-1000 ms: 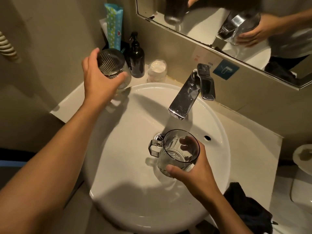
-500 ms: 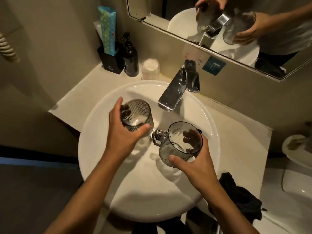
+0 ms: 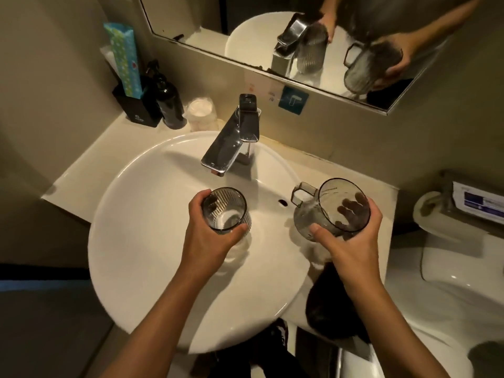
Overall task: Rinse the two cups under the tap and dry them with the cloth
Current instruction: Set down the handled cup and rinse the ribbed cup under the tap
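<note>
My left hand [image 3: 210,238] grips a ribbed smoky glass cup [image 3: 225,208], held upright over the white basin [image 3: 136,241], just below and in front of the chrome tap [image 3: 226,148]. No water runs from the spout. My right hand [image 3: 351,238] holds a smoky handled cup [image 3: 327,208] tilted toward me above the basin's right rim, its handle pointing left. A dark cloth [image 3: 324,304] lies on the counter under my right forearm, partly hidden.
A black pump bottle [image 3: 170,105], a black holder with a blue-green packet [image 3: 122,61] and a small jar [image 3: 201,113] stand at the back left. A mirror [image 3: 272,31] hangs above. A toilet [image 3: 450,282] with a tissue box [image 3: 477,203] sits on the right.
My left hand brought the ribbed cup from the back-left counter down under the tap. My right hand moved the handled cup rightward, out from under the spout to the basin's right rim.
</note>
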